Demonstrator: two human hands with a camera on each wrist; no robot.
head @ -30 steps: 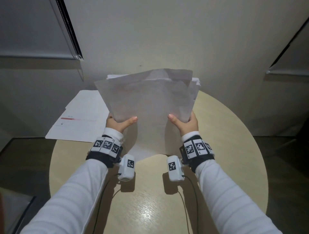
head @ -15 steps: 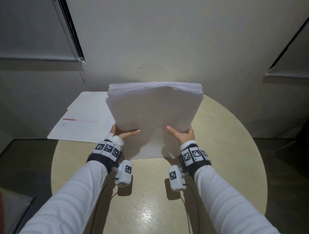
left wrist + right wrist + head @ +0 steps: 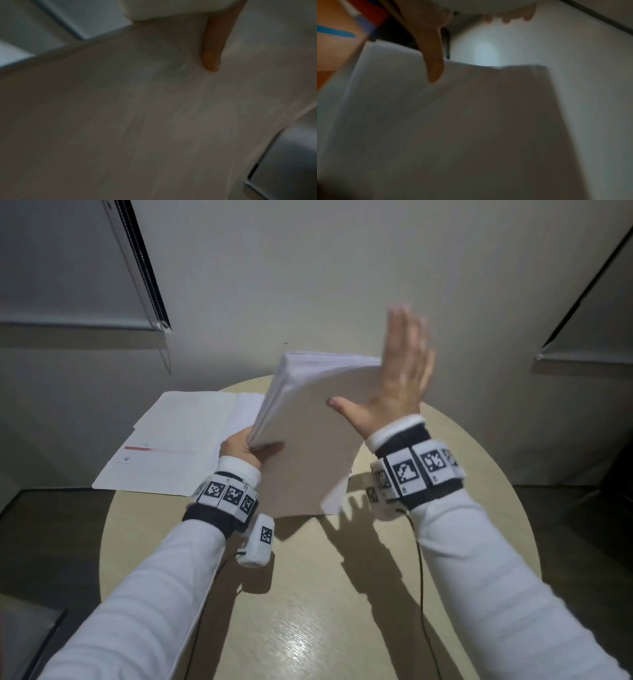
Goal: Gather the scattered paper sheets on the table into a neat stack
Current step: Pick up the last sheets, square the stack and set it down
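You are at the squaring-up step: the sheaf of sheets (image 3: 308,440) is up off the round table (image 3: 342,611), standing tilted at the centre of the head frame, its lower edge just above the wood or perhaps touching it, which cannot be told. Nearest you, at lower centre-left, your left hand (image 3: 245,450) grips the sheaf's lower left corner, thumb across the near face and fingers behind; the left wrist view, blurred, shows only that thumb lying on paper. At centre right, your right hand (image 3: 394,385) is spread wide and holds nothing: fingers straight and pointing up, blurred, palm turned toward the sheaf's right edge, thumb (image 3: 342,407) reaching across the near face. The right wrist view, also blurred, shows the thumb against the paper and fingertips clear above it.

The next move, as I judge it, calls for patting that right edge flush while your left grip keeps the sheets from fanning, then laying the sheaf down. Farther back, at centre left, loose sheets (image 3: 171,450) lie overlapping on the table's far left rim, hanging partly over it, one bearing a red bar; these look yet to be gathered, so the task seems only partly done
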